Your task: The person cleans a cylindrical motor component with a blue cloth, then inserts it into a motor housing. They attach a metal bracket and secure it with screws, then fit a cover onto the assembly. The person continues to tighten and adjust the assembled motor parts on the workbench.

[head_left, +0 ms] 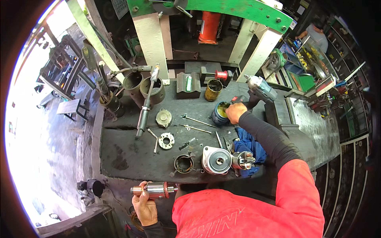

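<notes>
My left hand (145, 208) is wrapped round a motor armature (158, 190), with a copper commutator at its left end and a small shaft end at its right. At the far side of the bench my right hand (235, 113) is at the rim of a blue tin (219, 117) of yellowish grease. Its fingers are curled, and what they hold, if anything, is hidden. On the near edge stand a starter motor housing (216, 160) with a solenoid (243, 160) beside it, and a round field ring (183, 164). A brush plate (166, 141) and an end cap (164, 118) lie farther left.
Long bolts (200, 121) lie mid-bench, and a blue rag (249, 144) is right of them. Cordless impact wrench (261, 88), brown tin (214, 90), metal block (188, 85) and steel cylinders (152, 91) stand along the back. A green press frame (214, 8) rises behind. Another person (316, 36) is far right.
</notes>
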Available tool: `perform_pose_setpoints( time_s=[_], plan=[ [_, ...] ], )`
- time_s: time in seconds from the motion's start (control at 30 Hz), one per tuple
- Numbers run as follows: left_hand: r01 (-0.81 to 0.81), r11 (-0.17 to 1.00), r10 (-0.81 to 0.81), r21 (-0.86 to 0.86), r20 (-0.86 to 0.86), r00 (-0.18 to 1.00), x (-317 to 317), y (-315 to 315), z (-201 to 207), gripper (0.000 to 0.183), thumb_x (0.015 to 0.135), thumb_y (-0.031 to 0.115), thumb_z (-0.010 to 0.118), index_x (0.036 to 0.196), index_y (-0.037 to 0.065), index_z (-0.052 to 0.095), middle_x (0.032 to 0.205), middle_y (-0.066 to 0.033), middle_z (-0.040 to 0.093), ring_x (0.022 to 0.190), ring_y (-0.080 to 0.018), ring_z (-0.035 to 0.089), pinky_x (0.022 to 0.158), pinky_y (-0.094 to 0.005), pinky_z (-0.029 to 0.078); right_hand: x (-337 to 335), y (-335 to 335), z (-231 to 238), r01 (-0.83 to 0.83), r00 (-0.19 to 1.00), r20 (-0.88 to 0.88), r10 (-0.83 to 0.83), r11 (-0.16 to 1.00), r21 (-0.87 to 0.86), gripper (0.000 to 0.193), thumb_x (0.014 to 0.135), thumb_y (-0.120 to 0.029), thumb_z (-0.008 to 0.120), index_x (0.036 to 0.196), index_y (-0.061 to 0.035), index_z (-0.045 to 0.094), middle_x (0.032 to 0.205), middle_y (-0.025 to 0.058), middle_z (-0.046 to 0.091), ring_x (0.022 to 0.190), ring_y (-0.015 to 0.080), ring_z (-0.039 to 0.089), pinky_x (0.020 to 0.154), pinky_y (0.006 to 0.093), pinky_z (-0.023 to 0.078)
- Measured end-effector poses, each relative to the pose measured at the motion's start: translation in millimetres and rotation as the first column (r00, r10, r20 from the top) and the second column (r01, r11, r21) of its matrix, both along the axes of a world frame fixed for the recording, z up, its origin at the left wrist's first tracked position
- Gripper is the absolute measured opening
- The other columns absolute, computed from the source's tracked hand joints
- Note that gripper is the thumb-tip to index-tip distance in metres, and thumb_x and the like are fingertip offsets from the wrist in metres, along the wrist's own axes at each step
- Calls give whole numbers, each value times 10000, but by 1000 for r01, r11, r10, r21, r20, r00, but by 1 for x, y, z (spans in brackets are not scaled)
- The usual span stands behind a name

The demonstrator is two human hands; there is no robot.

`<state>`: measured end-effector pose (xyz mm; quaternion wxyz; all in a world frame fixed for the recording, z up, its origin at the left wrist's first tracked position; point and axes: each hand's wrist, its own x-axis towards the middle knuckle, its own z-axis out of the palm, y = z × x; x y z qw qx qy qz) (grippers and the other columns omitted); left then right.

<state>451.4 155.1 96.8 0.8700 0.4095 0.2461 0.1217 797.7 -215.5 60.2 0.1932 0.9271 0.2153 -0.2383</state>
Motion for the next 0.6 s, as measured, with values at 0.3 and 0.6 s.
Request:
perform_pose_setpoints(
  time_s=[0.3,0.6],
  plan=[
    [85,996,-86,20,74,994,41,-16,17,373,925,87,738,1240,-71,616,1258,-175,654,1100,-223,662,1014,-395,533,-23,-30,65,802,594,-738,-320,159,577,476,906,-70,599,1382,-71,593,659,29,555,485,88,483,395,265,338],
    [284,954,-298,97,226,927,110,-51,42,437,887,129,801,1243,-58,630,1273,-152,669,1112,-206,659,991,-355,528,-213,23,185,838,543,-793,275,-238,491,511,924,-59,653,1414,23,536,558,-33,509,426,42,427,390,231,300]
  ],
)
